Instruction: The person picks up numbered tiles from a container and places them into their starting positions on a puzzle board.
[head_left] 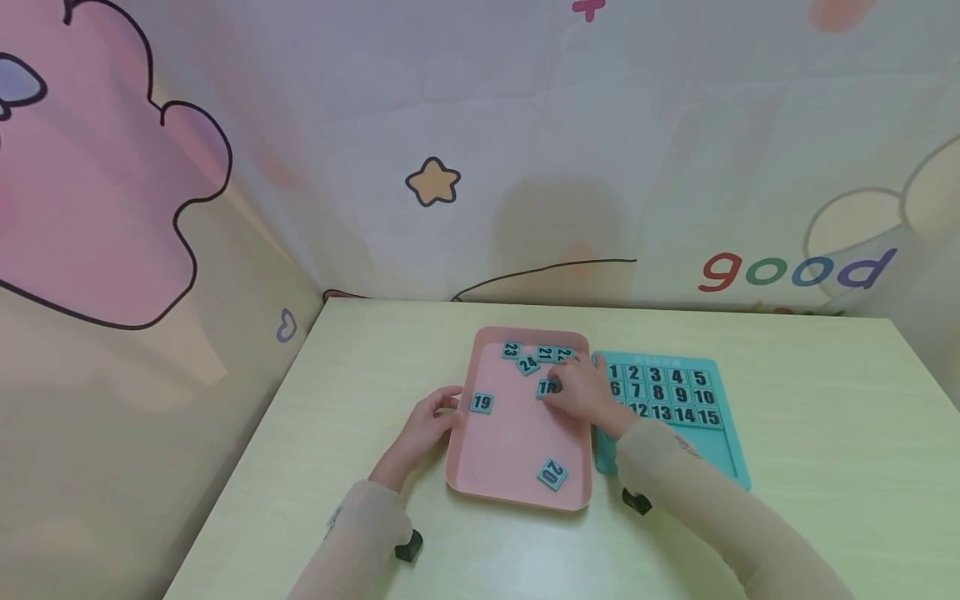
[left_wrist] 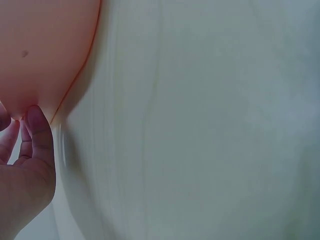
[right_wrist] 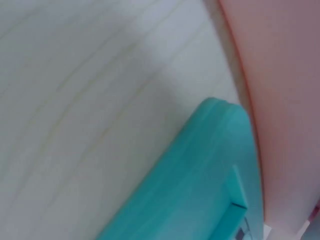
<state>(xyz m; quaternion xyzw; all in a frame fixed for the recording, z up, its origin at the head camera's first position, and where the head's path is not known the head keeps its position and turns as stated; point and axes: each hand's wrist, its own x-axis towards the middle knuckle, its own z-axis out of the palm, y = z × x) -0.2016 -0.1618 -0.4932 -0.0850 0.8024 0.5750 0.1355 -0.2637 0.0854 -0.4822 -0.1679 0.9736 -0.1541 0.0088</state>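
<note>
In the head view, a pink tray (head_left: 510,450) holds loose number tiles, among them the 19 tile (head_left: 482,403), the 20 tile (head_left: 552,474) and the 24 tile (head_left: 528,364). My left hand (head_left: 423,425) holds the tray's left edge, thumb and fingertips at its rim; the left wrist view shows this hand (left_wrist: 30,150) against the tray's outer wall (left_wrist: 55,55). Over the tray's right side, my right hand (head_left: 582,389) pinches at the 18 tile (head_left: 546,388) with bent fingers, which cover part of it.
Right beside the tray lies a turquoise number board (head_left: 712,446) with tiles 1 to 15 in rows; my right forearm hides its lower left. More tiles, such as the 23 tile (head_left: 512,350), lie along the tray's far end. A printed cloth wall (head_left: 465,242) rises behind the table.
</note>
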